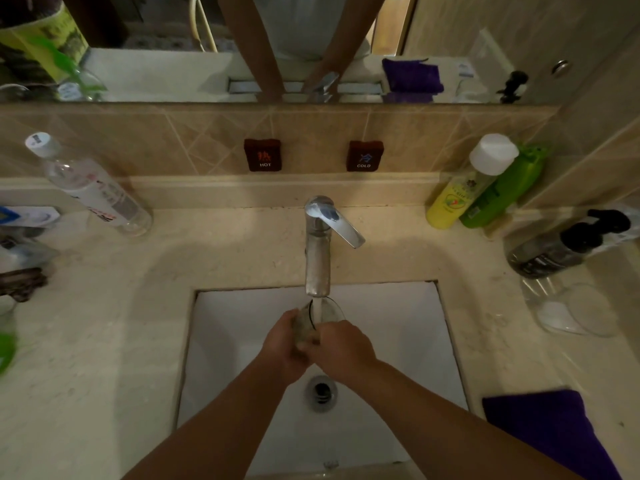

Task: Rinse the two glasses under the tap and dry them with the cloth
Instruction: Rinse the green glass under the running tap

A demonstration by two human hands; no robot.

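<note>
A clear glass (320,315) is held over the white sink (408,341), right under the spout of the chrome tap (318,251), and water runs into it. My left hand (285,344) grips it from the left and my right hand (341,348) from the right, both closed around its lower part. A second clear glass (568,310) lies on its side on the counter at the right. The purple cloth (547,431) lies folded on the counter at the front right.
Yellow and green bottles (460,192) and a dark pump bottle (561,244) stand at the back right. A clear bottle (93,188) leans at the back left. HOT and COLD signs sit on the tiled wall. The drain (322,391) is below my hands.
</note>
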